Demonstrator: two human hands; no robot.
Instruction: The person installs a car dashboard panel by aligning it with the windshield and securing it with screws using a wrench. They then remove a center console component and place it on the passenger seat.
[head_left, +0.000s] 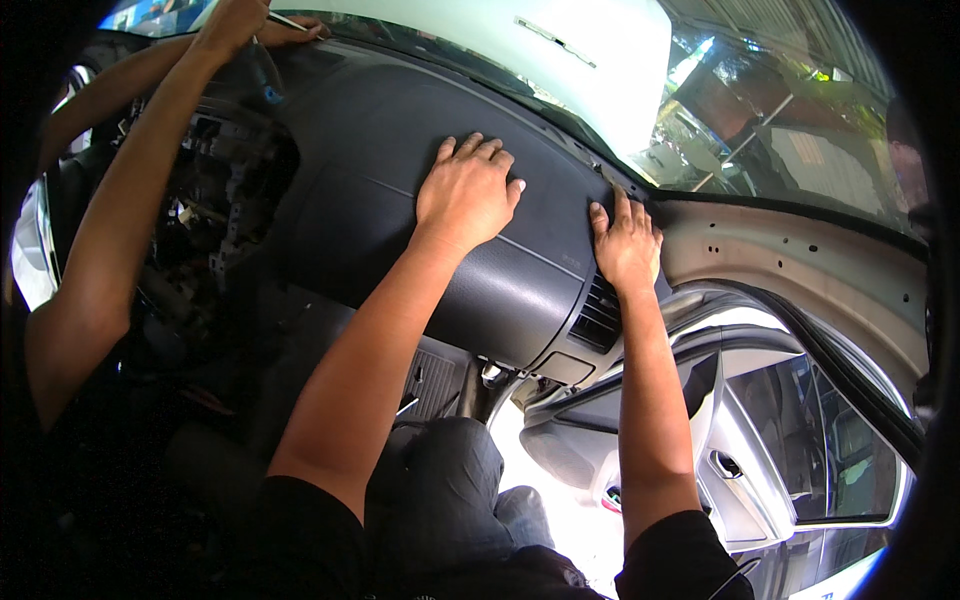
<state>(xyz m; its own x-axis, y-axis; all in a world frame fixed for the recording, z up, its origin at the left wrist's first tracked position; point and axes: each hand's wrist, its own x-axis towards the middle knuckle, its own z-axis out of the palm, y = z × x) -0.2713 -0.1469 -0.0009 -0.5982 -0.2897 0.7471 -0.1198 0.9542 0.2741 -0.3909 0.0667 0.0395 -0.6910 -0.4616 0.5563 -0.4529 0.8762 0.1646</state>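
A dark grey car dashboard (400, 130) stretches in front of me. My left hand (468, 192) lies palm down on its top with nothing in it, fingers bent slightly and thumb out to the right. At the dashboard's right end, above the side air vent (597, 312), my right hand (628, 245) rests with its fingers stretched toward the windshield. Its fingertips lie near the corner by the windshield pillar, and I see nothing held in it. Below my left hand the dashboard's front panel (505, 300) curves down toward the footwell.
A co-worker's arms (150, 170) reach in from the left; one hand (232, 25) is by a thin light-coloured tool (288, 20) near the windshield. The dashboard's middle is an opening with exposed wiring (205, 190). A door (740, 450) stands open at right, beside the bare metal pillar (790, 245).
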